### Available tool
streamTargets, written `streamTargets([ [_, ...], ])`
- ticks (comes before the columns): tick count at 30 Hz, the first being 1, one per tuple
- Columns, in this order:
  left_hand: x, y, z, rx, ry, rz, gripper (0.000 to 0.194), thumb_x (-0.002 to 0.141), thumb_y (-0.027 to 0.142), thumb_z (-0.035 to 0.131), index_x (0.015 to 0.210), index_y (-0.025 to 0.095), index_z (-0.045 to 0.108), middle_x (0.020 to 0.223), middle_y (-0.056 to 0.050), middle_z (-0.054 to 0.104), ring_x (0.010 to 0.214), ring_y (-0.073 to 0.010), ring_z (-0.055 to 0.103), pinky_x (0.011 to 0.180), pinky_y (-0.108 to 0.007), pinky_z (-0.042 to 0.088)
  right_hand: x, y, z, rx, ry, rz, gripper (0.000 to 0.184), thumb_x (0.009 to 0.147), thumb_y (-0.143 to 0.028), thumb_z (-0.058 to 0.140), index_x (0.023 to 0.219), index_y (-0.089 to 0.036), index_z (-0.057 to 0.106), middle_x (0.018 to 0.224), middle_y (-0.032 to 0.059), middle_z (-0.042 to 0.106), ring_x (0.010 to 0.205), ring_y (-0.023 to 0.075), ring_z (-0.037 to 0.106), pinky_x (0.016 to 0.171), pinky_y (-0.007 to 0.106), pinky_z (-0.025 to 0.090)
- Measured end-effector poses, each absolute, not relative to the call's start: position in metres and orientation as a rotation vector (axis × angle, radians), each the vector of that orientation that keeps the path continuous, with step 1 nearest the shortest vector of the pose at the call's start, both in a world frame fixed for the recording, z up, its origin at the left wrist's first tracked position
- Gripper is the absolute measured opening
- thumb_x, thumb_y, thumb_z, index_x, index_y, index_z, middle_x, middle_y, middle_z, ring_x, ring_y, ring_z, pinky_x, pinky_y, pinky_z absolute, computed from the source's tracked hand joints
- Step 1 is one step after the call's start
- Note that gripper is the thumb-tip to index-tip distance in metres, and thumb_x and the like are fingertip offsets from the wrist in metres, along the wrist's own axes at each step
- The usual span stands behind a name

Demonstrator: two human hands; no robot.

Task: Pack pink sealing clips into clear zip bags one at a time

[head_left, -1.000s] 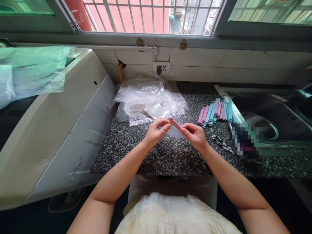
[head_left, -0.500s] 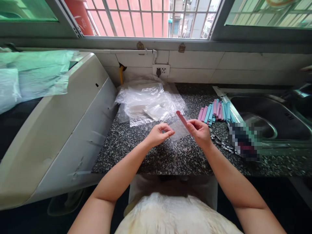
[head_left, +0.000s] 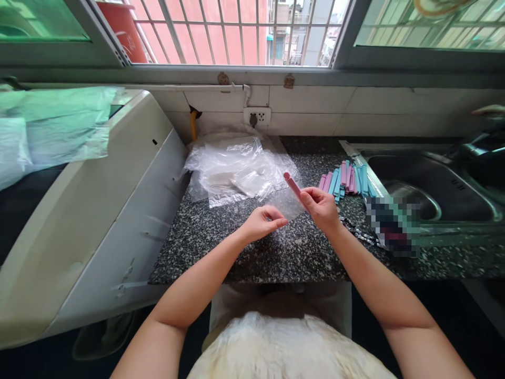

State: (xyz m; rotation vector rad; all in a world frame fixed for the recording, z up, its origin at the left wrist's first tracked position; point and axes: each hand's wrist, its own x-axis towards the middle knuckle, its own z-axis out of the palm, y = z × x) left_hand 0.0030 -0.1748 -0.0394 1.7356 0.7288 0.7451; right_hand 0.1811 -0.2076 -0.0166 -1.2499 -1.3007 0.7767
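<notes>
Clear bags [head_left: 236, 163] lie on the speckled surface [head_left: 276, 260]; next, the left hand [head_left: 263, 222], grip open or closed, can't tell; a pink strip [head_left: 295, 188], tilted, pinched in the right hand's [head_left: 321, 209] grip; more strips [head_left: 344, 179] beyond!

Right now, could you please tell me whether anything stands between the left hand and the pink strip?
Nothing rigid does; only a clear plastic bag shows between the left hand and the pink strip in the right hand. Whether the bag lies flat or is raised, I cannot tell.
</notes>
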Motion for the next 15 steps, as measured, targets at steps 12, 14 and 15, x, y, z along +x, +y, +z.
streamTargets([
  [12, 0.0033, -0.1771, -0.0373, 1.605, 0.753, 0.762, 0.030, 0.066, 0.042, 0.065, 0.057, 0.014, 0.061, 0.055, 0.000, 0.054, 0.056, -0.0102, 0.046, 0.055, -0.024, 0.037, 0.1787, -0.2022, -0.0086, -1.262, -1.326, 0.758, 0.042, 0.070, -0.058, 0.059, 0.078, -0.017, 0.060, 0.057, -0.0038, 0.046, 0.049, 0.0070, 0.035, 0.045, 0.022, 0.028],
  [14, 0.0038, -0.1767, -0.0371, 1.525, 0.793, 0.798, 0.031, 0.065, 0.043, 0.065, 0.057, 0.014, 0.058, 0.052, 0.002, 0.050, 0.052, -0.0087, 0.041, 0.052, -0.023, 0.034, 0.1786, -0.1999, -0.0090, -1.245, -1.319, 0.790, 0.042, 0.071, -0.056, 0.060, 0.084, -0.017, 0.060, 0.060, -0.0033, 0.047, 0.050, 0.0071, 0.037, 0.046, 0.023, 0.029],
  [15, 0.0042, -0.1760, -0.0372, 1.487, 0.810, 0.825, 0.031, 0.064, 0.044, 0.065, 0.057, 0.014, 0.058, 0.051, 0.003, 0.049, 0.051, -0.0084, 0.041, 0.051, -0.023, 0.033, 0.1789, -0.1986, -0.0091, -1.237, -1.314, 0.807, 0.042, 0.071, -0.055, 0.060, 0.087, -0.016, 0.060, 0.061, -0.0032, 0.048, 0.051, 0.0071, 0.037, 0.046, 0.023, 0.029],
])
